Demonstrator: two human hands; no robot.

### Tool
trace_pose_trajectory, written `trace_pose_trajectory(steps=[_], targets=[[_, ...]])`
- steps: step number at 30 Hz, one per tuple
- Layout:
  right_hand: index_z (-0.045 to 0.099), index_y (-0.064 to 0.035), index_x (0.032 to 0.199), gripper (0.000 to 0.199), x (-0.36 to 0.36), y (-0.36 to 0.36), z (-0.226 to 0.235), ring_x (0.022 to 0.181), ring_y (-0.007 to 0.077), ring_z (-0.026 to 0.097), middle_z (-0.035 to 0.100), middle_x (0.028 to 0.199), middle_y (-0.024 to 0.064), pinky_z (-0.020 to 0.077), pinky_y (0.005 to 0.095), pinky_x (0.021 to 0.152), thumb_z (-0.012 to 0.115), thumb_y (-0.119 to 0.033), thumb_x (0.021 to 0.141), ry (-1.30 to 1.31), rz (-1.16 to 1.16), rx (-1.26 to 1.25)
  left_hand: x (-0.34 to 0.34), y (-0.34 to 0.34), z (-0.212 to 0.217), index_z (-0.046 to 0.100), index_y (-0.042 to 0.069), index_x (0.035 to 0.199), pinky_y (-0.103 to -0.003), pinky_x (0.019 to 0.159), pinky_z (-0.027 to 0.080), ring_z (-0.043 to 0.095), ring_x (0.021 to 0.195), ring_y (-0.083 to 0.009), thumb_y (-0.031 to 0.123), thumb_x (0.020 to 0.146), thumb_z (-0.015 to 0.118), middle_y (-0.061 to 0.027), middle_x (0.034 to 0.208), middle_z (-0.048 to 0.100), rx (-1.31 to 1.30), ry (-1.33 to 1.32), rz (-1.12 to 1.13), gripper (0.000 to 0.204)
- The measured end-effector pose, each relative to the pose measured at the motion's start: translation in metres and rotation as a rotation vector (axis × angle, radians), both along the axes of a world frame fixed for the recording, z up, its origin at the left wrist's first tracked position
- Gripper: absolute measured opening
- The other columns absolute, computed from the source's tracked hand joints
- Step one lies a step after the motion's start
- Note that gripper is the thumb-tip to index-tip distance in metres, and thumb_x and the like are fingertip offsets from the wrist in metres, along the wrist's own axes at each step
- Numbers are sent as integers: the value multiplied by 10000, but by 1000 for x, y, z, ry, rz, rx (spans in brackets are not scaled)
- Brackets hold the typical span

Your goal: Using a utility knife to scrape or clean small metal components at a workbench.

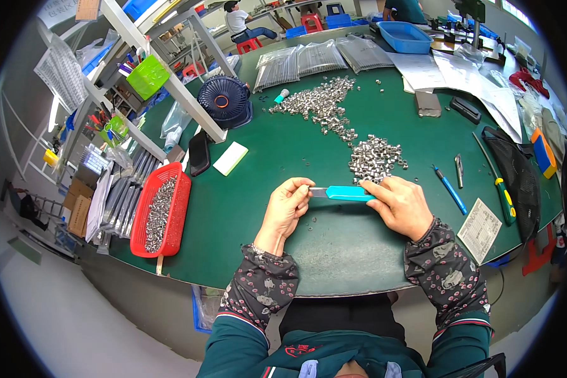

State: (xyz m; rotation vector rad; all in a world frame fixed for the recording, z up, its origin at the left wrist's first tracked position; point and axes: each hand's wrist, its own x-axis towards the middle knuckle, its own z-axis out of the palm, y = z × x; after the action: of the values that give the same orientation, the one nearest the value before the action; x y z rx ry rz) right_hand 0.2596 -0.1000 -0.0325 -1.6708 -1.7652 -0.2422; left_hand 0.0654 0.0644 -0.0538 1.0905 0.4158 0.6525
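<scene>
A teal-handled utility knife [346, 193] lies level across the space between my hands, its blade pointing left. My right hand [402, 208] is closed round the handle's right end. At the blade's tip, the thumb and fingers of my left hand [281, 211] are pinched together; whatever sits between them is too small or hidden to name. Just beyond the knife is a pile of short silver metal rings [375, 159]. A larger heap of similar rings [318, 106] spreads farther back on the green table [258, 157]. A few tiny rings lie below the blade.
To the left stand a red basket [184, 208] of small metal parts, a phone [200, 153], a pale pad [231, 158] and a blue fan [223, 102]. On the right lie a blue pen [450, 191], a screwdriver [505, 200] and a printed card [479, 230]. Bagged rods [321, 58] line the back.
</scene>
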Motion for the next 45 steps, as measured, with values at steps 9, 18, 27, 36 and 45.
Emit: trace_pose_trajectory(steps=[9,18,27,36,45], targets=[[603,-121,1069,392,0,0,2,691,226,530,507,732,55,444,358,597,692,-154,689,-72,-19,49,-2,3,-1,563,-18,998,-151,408,261,374,522,-25,84,887,551,-32,764,540,-22,-12,-44,152],[593,-124,1076,432,1,1,2,694,208,515,493,745,34,405,340,594,709,-147,661,-161,-33,121,-3,3,2,566,-17,995,-144,405,269,390,521,-27,87,887,553,-37,772,553,-53,0,-49,150],[590,-98,1041,423,-5,0,8,682,192,504,480,711,25,384,324,574,703,-138,635,-138,-61,250,-3,8,1,574,13,988,-140,406,288,412,563,-39,112,889,556,-27,803,539,-133,-101,53,141],[603,-77,945,247,-8,3,2,675,181,500,488,704,32,367,307,591,596,-90,698,-402,-128,212,-5,11,1,563,21,998,-161,407,296,426,571,-66,118,893,541,-36,805,535,-256,-161,64,145],[555,-65,1003,342,-14,-2,6,693,259,548,526,726,76,442,375,596,686,-128,693,49,-39,64,-4,8,3,558,27,1023,-167,407,294,423,571,-66,94,885,535,-44,812,531,-268,-149,54,156]])
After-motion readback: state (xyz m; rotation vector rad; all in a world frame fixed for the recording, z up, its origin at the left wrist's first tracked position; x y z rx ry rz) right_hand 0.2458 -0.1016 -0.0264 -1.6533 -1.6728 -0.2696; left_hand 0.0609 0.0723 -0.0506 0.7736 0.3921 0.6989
